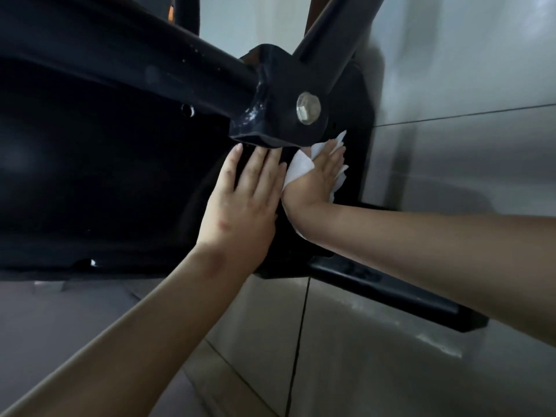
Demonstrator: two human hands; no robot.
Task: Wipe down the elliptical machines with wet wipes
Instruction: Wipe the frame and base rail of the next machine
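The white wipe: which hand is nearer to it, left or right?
Right. The right hand lies flat on the white wipe, pressing it against the black housing. The left hand rests flat on the housing, just beside the wipe.

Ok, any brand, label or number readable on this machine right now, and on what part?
None readable. The black housing, the bolt and the white wipe under the right hand show no print.
Faint marks on the base bar are too blurred to read.
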